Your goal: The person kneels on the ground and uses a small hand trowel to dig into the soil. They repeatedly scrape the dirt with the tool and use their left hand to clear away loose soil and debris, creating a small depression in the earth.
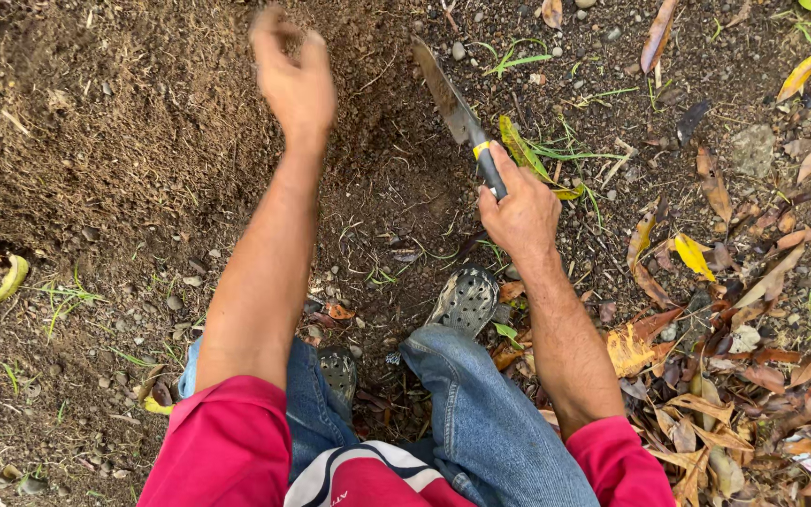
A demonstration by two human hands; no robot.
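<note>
My right hand (pixel 521 214) is clamped around the dark handle of a long knife (pixel 462 120), whose soil-smeared blade slants up and away over the dug earth. My left hand (pixel 295 77) reaches forward above the loose soil mound (pixel 124 122), fingers curled together, blurred, so I cannot tell whether they pinch any dirt. Below, my grey perforated shoe (pixel 466 299) rests on pebbly ground, with dry leaves (pixel 734 376) heaped to the right.
</note>
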